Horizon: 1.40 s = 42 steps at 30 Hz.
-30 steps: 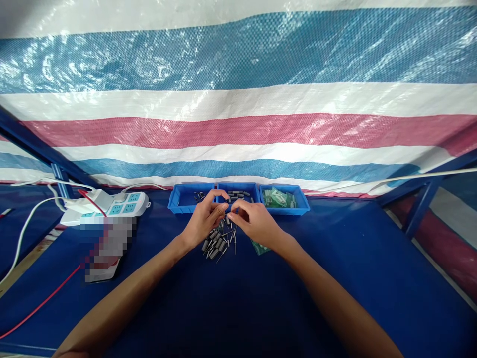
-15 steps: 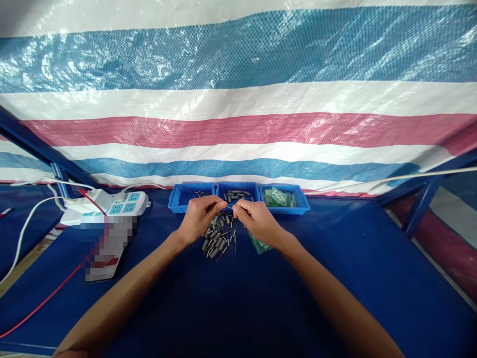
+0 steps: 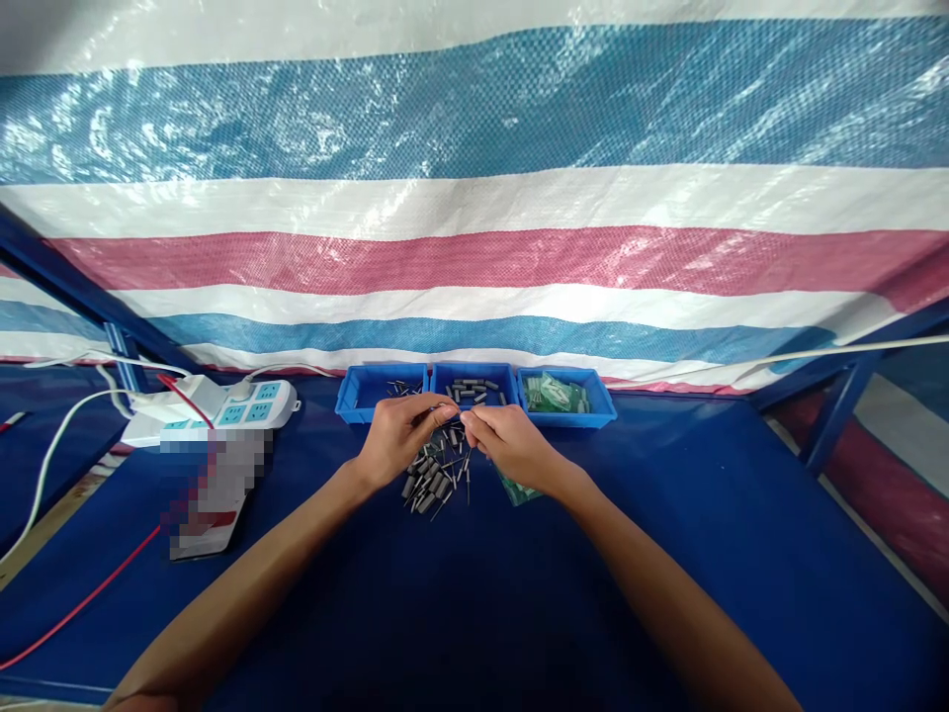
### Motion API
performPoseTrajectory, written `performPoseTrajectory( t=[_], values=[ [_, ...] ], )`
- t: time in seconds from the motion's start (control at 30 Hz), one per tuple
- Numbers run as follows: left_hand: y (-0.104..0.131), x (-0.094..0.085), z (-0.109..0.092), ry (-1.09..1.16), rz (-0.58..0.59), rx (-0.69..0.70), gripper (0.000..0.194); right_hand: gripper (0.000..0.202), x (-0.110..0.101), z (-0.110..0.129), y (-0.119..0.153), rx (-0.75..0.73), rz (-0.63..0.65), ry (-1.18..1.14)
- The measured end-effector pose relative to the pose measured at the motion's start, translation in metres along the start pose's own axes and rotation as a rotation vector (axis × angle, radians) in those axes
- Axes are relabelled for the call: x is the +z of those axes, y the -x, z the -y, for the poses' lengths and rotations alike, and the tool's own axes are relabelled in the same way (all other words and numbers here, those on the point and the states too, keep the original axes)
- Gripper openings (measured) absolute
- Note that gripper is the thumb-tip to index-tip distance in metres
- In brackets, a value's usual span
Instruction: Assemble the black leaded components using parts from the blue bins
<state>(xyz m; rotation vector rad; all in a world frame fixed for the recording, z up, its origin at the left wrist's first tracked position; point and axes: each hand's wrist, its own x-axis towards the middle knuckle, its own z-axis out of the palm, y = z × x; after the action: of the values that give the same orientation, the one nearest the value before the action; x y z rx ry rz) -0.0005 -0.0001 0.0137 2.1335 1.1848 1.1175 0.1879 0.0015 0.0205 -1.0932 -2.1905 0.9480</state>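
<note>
Fingertips on both hands pinched, thumb to finger. Left hand (image 3: 407, 435) and right hand (image 3: 513, 437) meet almost tip to tip over the near edge of the middle bin (image 3: 440, 374). Can't tell what, if anything, is clamped; too small to read here. Tips this close suggests I'm handling something fine, needing both sides steadied.

Loose pile (image 3: 428, 483) of grey cylinders and thin pins lies on the blue table (image 3: 667, 494), just below my hands, probably so each reach stays short. Three bins in a row behind: thin dark parts (image 3: 402, 388) left, grey cylinders (image 3: 469, 383) middle, green pieces (image 3: 555, 394) right. Looks sorted by kind. Green sheet (image 3: 519, 490) sits partly under my right wrist. Power strip (image 3: 256, 403) is well off left, likely to leave elbow room.
</note>
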Motion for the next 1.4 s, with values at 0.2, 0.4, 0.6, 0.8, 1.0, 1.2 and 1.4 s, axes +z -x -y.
performPoseTrajectory(
  t=[0.2,0.4,0.6,0.8,1.0,1.2,1.4],
  values=[
    [0.002,0.001,-0.002,0.084,0.019,-0.058,0.027,0.046,0.001,-0.001,0.0,0.032,0.042,0.012],
    [-0.003,-0.001,0.007,0.097,-0.066,-0.08,0.029,0.04,-0.002,-0.003,0.0,0.007,-0.073,0.041],
    [-0.003,0.001,0.009,0.105,0.033,-0.067,0.028,0.02,-0.002,-0.005,-0.001,-0.025,-0.117,0.084],
    [0.001,0.004,0.008,0.22,0.149,-0.13,0.033,0.017,0.001,-0.002,0.0,-0.085,-0.046,0.09],
    [-0.002,0.003,0.007,0.209,0.131,-0.141,0.029,0.026,-0.002,-0.003,0.0,-0.084,-0.048,0.034],
    [-0.004,0.001,0.007,0.126,-0.002,-0.077,0.026,0.03,-0.006,-0.002,0.002,-0.009,-0.048,-0.06],
    [0.001,0.006,0.013,0.195,-0.079,-0.151,0.023,0.032,0.003,0.002,0.0,-0.025,0.003,-0.012]
  ],
)
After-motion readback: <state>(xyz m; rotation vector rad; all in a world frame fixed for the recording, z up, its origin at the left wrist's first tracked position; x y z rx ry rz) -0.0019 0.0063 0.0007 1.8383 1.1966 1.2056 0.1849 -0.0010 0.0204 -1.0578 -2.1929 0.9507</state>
